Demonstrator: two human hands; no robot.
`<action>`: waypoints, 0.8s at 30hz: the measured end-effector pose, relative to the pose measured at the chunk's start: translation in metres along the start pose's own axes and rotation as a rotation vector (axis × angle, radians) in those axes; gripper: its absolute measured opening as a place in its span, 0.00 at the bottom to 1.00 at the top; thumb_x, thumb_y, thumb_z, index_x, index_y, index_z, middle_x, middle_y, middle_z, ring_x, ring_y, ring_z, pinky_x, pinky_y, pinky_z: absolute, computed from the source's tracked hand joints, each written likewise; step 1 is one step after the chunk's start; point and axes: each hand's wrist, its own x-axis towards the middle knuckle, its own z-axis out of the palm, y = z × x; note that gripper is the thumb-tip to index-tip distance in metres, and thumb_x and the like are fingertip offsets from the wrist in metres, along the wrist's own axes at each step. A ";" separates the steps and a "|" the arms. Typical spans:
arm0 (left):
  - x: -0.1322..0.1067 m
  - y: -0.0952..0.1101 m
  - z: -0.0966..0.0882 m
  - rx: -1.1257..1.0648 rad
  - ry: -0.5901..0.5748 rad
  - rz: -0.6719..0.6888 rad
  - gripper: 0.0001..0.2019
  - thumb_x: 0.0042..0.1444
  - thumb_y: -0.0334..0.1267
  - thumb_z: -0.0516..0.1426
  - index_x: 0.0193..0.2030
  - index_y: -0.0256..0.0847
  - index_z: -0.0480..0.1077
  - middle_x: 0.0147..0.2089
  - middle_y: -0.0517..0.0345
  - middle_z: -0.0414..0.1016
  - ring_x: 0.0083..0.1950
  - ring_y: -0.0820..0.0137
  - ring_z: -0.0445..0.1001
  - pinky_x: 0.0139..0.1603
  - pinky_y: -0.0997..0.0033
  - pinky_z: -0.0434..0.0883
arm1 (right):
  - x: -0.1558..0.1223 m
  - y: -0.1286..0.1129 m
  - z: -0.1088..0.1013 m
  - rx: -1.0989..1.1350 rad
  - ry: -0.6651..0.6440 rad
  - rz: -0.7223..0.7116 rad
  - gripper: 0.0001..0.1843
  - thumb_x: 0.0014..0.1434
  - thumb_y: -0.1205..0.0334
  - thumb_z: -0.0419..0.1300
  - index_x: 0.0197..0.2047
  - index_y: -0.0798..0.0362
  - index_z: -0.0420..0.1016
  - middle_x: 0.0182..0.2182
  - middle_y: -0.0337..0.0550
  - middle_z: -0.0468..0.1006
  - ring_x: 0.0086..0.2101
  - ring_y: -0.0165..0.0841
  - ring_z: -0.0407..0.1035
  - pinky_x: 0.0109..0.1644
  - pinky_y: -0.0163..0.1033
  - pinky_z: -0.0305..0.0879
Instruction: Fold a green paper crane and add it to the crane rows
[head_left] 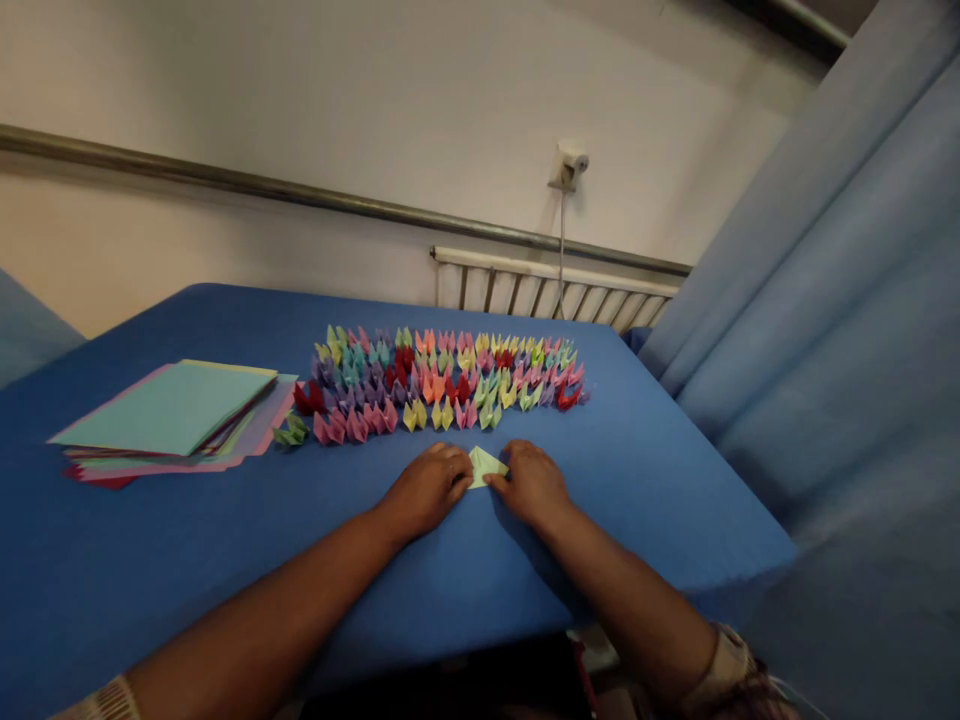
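Observation:
Between my two hands a small piece of folded pale yellow-green paper (485,466) lies on the blue-covered table (465,560). My left hand (431,485) grips its left edge with curled fingers. From the other side, my right hand (531,480) holds the right edge, its thumb pressed on the paper near the lower corner. Just beyond the hands stand rows of colourful folded paper cranes (442,385), in pink, red, yellow, green, purple and blue. The undersides of my fingers are hidden.
A stack of coloured paper sheets (172,405), light blue on top, lies at the left. Behind the table are a radiator (525,290), a wall pipe (300,195) and a socket with a plugged cord (568,168). A blue curtain (840,270) hangs along the right edge.

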 end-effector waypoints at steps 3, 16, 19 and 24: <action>0.000 -0.005 0.001 -0.026 0.012 -0.024 0.04 0.59 0.31 0.55 0.36 0.38 0.71 0.38 0.54 0.74 0.42 0.64 0.69 0.45 0.65 0.66 | 0.006 0.001 0.001 0.051 -0.079 0.053 0.22 0.55 0.49 0.65 0.47 0.53 0.72 0.39 0.47 0.79 0.41 0.41 0.73 0.41 0.40 0.61; -0.002 -0.016 0.012 -0.129 0.150 0.018 0.31 0.54 0.30 0.60 0.65 0.47 0.60 0.65 0.51 0.66 0.65 0.60 0.62 0.66 0.53 0.60 | -0.007 -0.001 0.025 0.283 0.061 -0.086 0.09 0.56 0.62 0.62 0.41 0.51 0.70 0.36 0.42 0.76 0.38 0.36 0.71 0.43 0.39 0.64; -0.002 -0.017 0.013 -0.134 0.128 0.032 0.31 0.55 0.32 0.60 0.66 0.46 0.60 0.64 0.50 0.67 0.65 0.58 0.62 0.66 0.50 0.60 | -0.008 0.000 0.025 0.250 0.127 -0.083 0.19 0.55 0.56 0.64 0.48 0.53 0.69 0.42 0.48 0.77 0.43 0.41 0.71 0.47 0.43 0.65; -0.001 -0.018 0.014 -0.111 0.113 0.022 0.30 0.55 0.32 0.60 0.65 0.42 0.62 0.62 0.47 0.69 0.63 0.58 0.65 0.64 0.51 0.62 | -0.009 0.004 0.018 0.188 0.097 -0.014 0.13 0.57 0.56 0.63 0.43 0.53 0.73 0.39 0.47 0.77 0.41 0.42 0.71 0.46 0.44 0.65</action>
